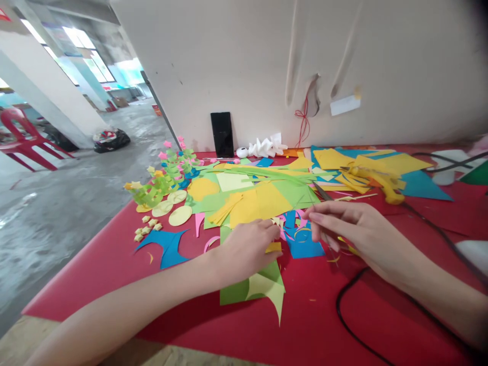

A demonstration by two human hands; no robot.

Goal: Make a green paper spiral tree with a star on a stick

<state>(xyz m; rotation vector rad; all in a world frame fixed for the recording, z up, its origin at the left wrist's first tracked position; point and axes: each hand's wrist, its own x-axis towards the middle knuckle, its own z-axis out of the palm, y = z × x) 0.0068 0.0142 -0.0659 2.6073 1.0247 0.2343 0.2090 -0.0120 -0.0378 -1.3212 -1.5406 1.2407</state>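
My left hand (249, 246) is low over the middle of the red table, its fingers curled around a small yellow paper strip (273, 247). Beneath it lie a green paper sheet (232, 292) and a pale yellow cut-out scrap (265, 285). To the right, my right hand (348, 223) is closed, thumb against fingers, on a thin dark metal tool (323, 192) with a pointed end; its exact kind is partly hidden by the fingers. Blue paper (305, 248) and pink scraps lie between the two hands.
Yellow sheets (263, 203) are piled behind my hands. A yellow glue gun (375, 178) with a black cord (339, 305) lies right. At left are pale paper discs (180, 215), small folded stars (147, 230), green curled pieces (147, 193) and blue paper (168, 246). A phone (222, 134) leans on the wall.
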